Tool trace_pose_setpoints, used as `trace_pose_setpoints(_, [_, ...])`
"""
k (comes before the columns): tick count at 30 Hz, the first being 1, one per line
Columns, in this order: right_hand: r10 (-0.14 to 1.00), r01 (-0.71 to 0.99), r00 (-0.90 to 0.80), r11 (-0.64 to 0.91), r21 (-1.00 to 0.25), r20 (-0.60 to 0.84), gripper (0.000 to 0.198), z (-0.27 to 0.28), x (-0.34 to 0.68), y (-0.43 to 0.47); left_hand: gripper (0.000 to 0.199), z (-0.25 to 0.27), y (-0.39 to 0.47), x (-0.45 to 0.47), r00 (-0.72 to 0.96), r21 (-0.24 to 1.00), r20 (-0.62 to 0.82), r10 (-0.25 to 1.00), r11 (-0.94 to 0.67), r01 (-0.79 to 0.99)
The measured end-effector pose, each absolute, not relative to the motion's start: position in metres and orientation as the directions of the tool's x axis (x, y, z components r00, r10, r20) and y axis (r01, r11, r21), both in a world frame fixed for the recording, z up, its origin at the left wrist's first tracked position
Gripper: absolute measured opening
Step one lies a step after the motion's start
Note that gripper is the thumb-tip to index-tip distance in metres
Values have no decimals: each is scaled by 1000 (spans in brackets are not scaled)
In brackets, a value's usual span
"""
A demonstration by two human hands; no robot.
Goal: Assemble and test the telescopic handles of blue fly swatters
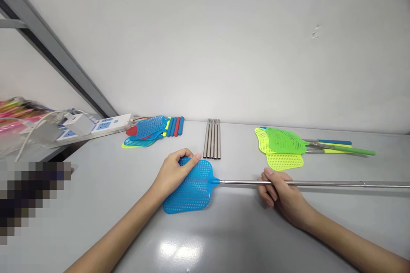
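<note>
The left hand (pixel 177 172) holds the blue paddle (pixel 198 190) by its far left corner, thumb pressed flat on the perforated face and the index finger bent close beside it, leaving little gap; the other fingers are mostly hidden behind the hand. The right hand (pixel 285 196) has its fingers loosely curled around the metal rod (pixel 333 184), thumb across the top and fingertips bent below, closed on it lightly, though the grip's firmness is hard to judge from this angle. The paddle lies in the middle of the grey table (pixel 128 226), its neck joined to the rod and pointing to 3 o'clock; the long axis of the two runs almost straight from 9 to 3. The rod's far end is cut off by the right edge of the view, and the left hand covers part of the paddle. Reckoned from the paddle, a row of steel tubes (pixel 212 138) lies at 1 o'clock, coloured grips (pixel 176 126) between 11 and 12, loose paddles (pixel 150 128) at 11, a white power strip (pixel 120 123) at 10, and overlapping green and yellow swatters (pixel 285 141) at 2, some partly covered by others.
</note>
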State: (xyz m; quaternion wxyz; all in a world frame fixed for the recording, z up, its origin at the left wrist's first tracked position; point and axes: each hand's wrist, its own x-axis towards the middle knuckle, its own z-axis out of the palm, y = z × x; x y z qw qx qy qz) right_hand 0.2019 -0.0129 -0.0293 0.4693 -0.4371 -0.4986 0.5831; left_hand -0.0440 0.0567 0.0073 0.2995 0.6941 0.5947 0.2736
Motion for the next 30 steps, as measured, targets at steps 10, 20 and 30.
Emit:
trace_pose_setpoints(10, [968,-37,-229,-110,-993,-99,50,-20,199,-12,28,7,46,-39,273,383,343,899,-399,833])
trace_pose_setpoints(20, [966,-87,-242,-117,-989,-93,50,-22,199,-12,23,16,32,-30,717,310,154,680,-722,619])
trace_pose_setpoints(30, [980,-558,188,50,-828,-67,48,-24,204,-5,19,17,43,-43,665,234,213,716,-698,677])
